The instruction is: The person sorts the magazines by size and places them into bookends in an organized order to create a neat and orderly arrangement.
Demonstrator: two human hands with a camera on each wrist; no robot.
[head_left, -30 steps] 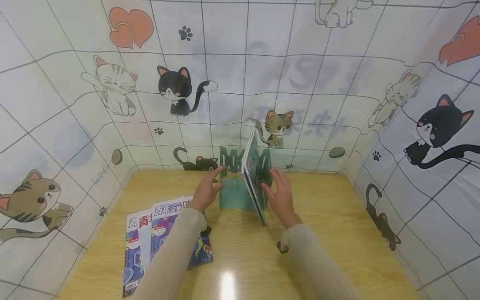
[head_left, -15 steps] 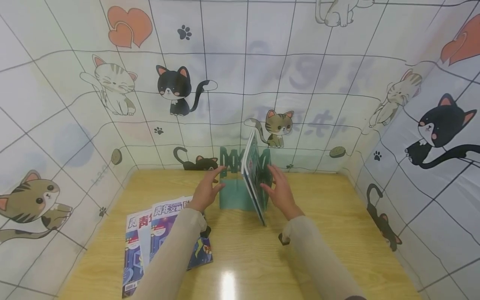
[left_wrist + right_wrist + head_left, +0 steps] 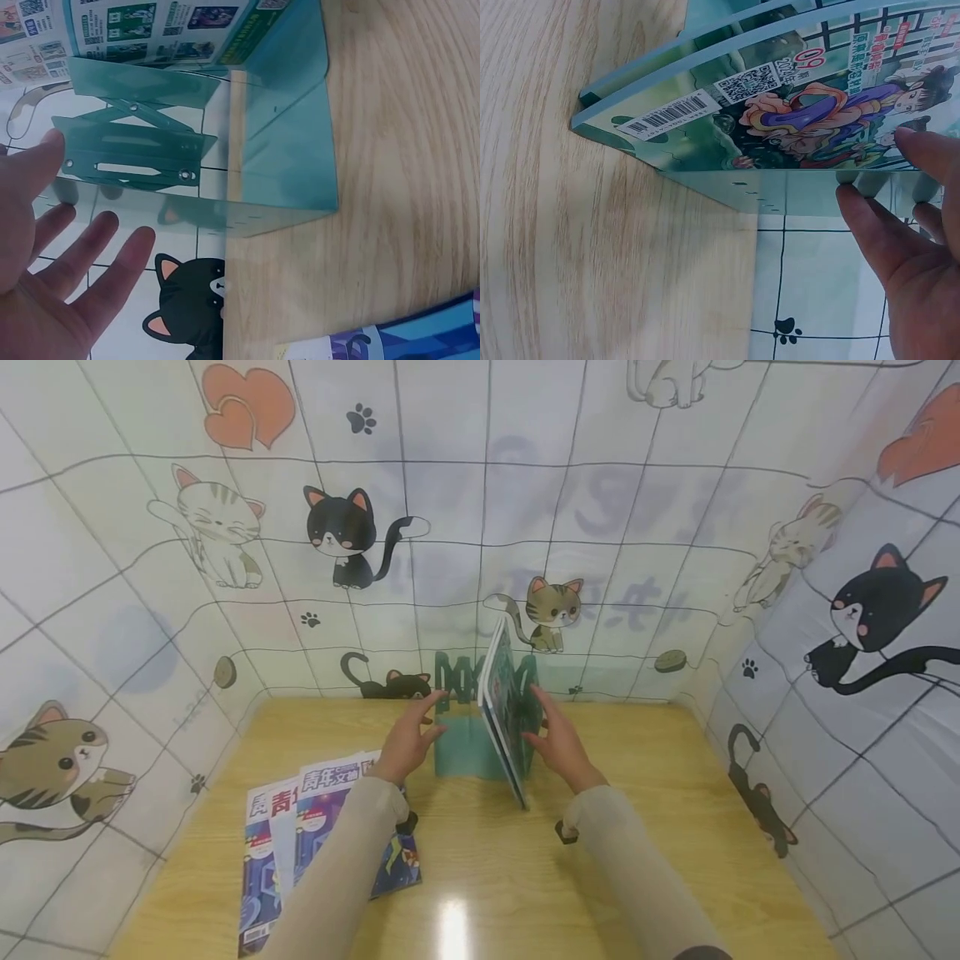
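A teal expandable book stand (image 3: 467,750) rests on the table against the wall, its slotted scissor-link back (image 3: 135,154) showing between the side plates. At its right side a couple of magazines (image 3: 504,710) stand upright, leaning slightly; an illustrated cover (image 3: 810,124) faces right. My left hand (image 3: 408,742) is spread at the stand's left plate, thumb over the edge and fingers just outside the plate. On the other side my right hand (image 3: 566,747) has its fingertips right at the outer face of the right plate and its thumb beside the magazine cover.
Several magazines (image 3: 318,806) lie fanned out on the wooden table (image 3: 480,860) at the left, partly hidden by my left sleeve. A cat-patterned sheet (image 3: 637,568) covers the walls at the back and both sides.
My right hand has shifted very slightly at the right plate, and the head view has turned a little. The stand, the magazines and my left hand look unmoved.
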